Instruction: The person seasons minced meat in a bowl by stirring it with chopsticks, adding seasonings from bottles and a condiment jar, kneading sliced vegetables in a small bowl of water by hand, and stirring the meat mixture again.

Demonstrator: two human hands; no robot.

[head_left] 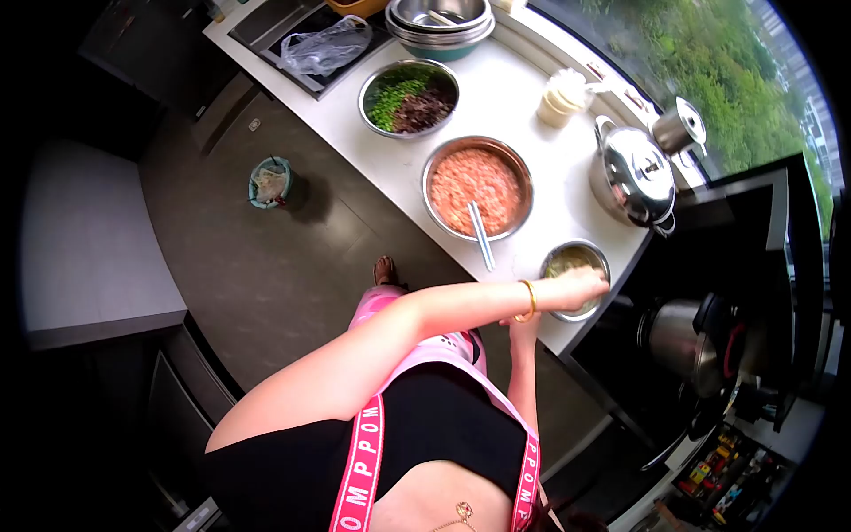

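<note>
My left hand (578, 287), with a gold bangle at the wrist, is over a small metal bowl (578, 244) at the counter's edge. Its fingers look curled together, and what they hold, if anything, cannot be made out. Pale yellowish contents (567, 261) show inside that bowl. Beneath my left wrist, my right hand (521, 324) is close to the near side of the bowl, its fingers mostly hidden. A larger metal bowl (427, 202) of pink minced meat (474, 184) stands beside them, and pale chopsticks (480, 235) lean out of it.
Further along sits a bowl (363, 105) of chopped greens and dark pieces, then stacked bowls (441, 46) near the sink. A lidded pot (634, 173) stands by the window. Another pot (683, 332) is on the dark stove side. A small bin (269, 183) stands on the floor.
</note>
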